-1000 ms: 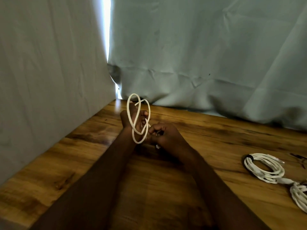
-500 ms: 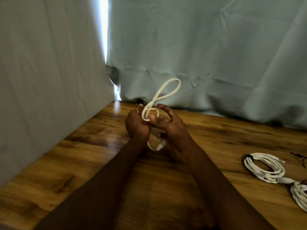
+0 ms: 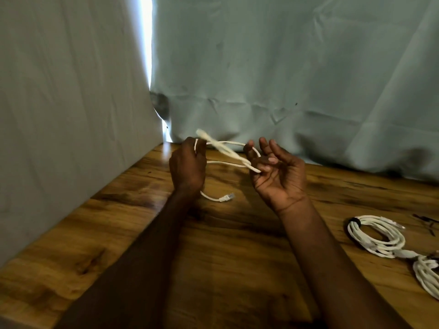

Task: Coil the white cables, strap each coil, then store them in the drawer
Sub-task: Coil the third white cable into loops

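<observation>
A thin white cable [image 3: 228,151] stretches in loose loops between my two hands above the wooden table [image 3: 237,245]. My left hand [image 3: 187,166] grips its loops in a fist, back of the hand toward me. My right hand [image 3: 276,170], palm up, pinches a strand between thumb and forefinger while the other fingers spread upward. One end with a clear plug [image 3: 228,197] hangs down from the left hand onto the table. The other end sticks out above the left hand.
A strapped white cable coil [image 3: 377,236] with a black band lies at the right of the table. A second white coil [image 3: 427,276] is cut off by the right edge. Dark small items [image 3: 426,223] lie behind them. Grey cloth hangs at the left and back.
My hands have drawn apart sideways, pulling the cable's loops out flat between them. The tall upright loop is gone. My right hand has turned palm up, and the camera view has shifted slightly.
</observation>
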{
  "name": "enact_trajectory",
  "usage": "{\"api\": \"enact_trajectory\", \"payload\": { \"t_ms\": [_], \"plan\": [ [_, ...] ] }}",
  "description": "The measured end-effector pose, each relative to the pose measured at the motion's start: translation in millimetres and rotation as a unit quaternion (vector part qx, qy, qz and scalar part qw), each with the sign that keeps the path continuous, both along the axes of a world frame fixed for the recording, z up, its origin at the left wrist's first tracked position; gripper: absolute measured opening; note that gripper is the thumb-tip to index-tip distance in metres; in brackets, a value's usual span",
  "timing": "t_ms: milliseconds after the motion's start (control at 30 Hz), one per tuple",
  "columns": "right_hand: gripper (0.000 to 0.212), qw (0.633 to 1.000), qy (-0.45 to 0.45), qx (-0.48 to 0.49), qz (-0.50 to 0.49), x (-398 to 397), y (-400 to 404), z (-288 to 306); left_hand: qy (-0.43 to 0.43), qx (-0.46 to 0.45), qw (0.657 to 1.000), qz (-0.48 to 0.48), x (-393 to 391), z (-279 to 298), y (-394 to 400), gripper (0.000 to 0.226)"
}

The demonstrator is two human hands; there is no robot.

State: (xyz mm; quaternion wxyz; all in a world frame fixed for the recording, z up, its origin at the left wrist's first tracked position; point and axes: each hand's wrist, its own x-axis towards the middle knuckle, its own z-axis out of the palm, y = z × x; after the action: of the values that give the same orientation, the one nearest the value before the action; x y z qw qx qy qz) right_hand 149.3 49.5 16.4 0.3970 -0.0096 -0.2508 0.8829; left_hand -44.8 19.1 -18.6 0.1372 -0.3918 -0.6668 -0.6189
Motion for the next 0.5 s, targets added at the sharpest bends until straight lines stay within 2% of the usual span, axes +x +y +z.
{"api": "enact_trajectory", "payload": {
  "t_ms": [67, 167, 333, 433, 500],
  "plan": [
    [0.030, 0.999, 0.009, 0.027, 0.024, 6, 1, -3, -0.016, 0.030, 0.999, -0.005, -5, -1, -1, 0.049],
    [0.041, 0.998, 0.035, 0.034, 0.043, 7, -1, -9, -0.026, 0.047, 0.999, 0.004, -17, -5, -3, 0.056],
    [0.057, 0.994, 0.101, -0.015, 0.035, 7, 9, -19, 0.009, -0.020, 0.999, 0.030, -16, -1, 0, 0.055],
    [0.039, 0.993, 0.111, -0.009, 0.031, 10, 11, -19, 0.016, -0.023, 0.999, 0.029, -18, -3, 0, 0.052],
    [0.037, 0.994, 0.114, 0.005, 0.003, 8, 9, -19, 0.018, -0.025, 0.999, 0.032, -21, -5, 1, 0.054]
  ]
}}
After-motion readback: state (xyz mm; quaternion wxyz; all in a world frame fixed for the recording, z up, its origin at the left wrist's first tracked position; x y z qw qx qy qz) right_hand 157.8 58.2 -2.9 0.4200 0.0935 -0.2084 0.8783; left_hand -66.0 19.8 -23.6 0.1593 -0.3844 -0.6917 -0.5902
